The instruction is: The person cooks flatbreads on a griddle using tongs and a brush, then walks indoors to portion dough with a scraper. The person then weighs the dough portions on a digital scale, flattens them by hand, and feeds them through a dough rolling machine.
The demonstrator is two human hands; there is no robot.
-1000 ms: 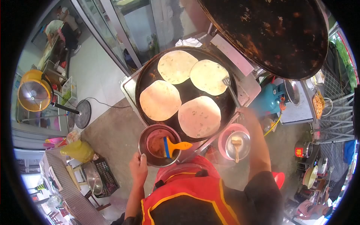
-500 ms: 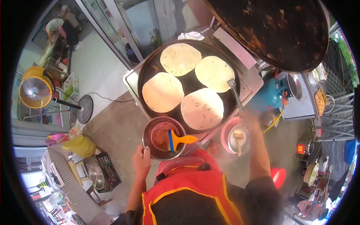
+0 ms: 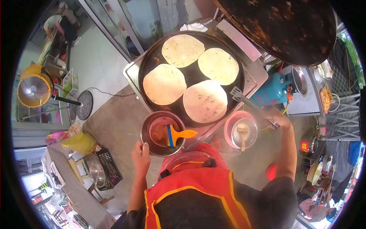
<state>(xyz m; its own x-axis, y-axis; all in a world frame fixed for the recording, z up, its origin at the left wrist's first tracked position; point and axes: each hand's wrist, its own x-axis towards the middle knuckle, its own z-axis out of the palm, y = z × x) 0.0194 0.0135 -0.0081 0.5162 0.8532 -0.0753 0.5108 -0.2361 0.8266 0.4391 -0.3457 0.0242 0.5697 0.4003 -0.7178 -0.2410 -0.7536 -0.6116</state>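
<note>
So, my right hand (image 3: 281,117) grips the spatula (image 3: 253,105) near its end, shaft slanting forward-left, blade at the pan (image 3: 192,73) edge, my left hand (image 3: 142,154) holding a pot (image 3: 158,150).

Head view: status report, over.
Left hand gripping metal pot; right hand holding slotted turner. Four flatbreads lying on griddle, turner clear of them. No obstruction seen.

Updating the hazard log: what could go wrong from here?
The orange brush pokes past the rim of the metal pot in the left hand; a bump might tip it out.
The flatbreads lie close together on the griddle, so the slotted spatula in the right hand could catch a neighbour.
</note>
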